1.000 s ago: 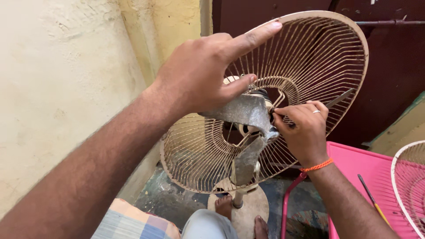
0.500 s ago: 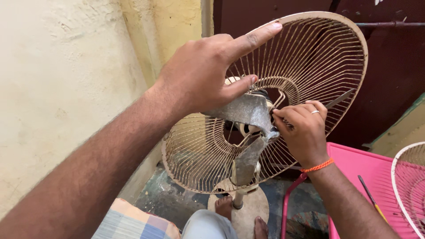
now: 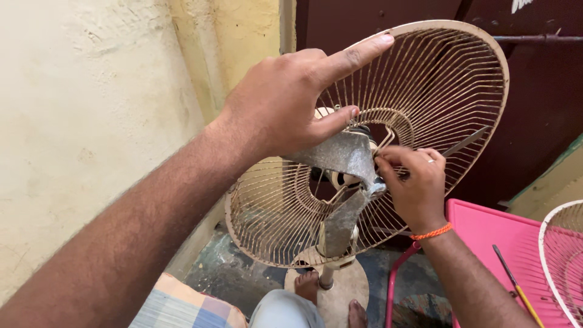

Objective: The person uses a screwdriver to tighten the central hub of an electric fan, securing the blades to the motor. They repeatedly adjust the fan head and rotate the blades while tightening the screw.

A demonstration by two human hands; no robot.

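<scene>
A pedestal fan stands in front of me with its rusty cream rear wire guard (image 3: 437, 79) still on and dusty grey metal blades (image 3: 343, 161) at its hub. My left hand (image 3: 291, 103) grips the upper blade between thumb and palm, with the index finger stretched out along the guard's rim. My right hand (image 3: 413, 185) pinches a thin screwdriver (image 3: 464, 143) whose tip points in at the hub, just right of the blades. A ring and an orange thread band are on that hand and wrist.
The fan's round base (image 3: 331, 285) sits on the floor between my bare feet. A pink plastic stool (image 3: 492, 237) at the right carries a yellow-handled tool (image 3: 516, 288) and another wire guard (image 3: 562, 261). A yellow wall is left, a dark maroon door behind.
</scene>
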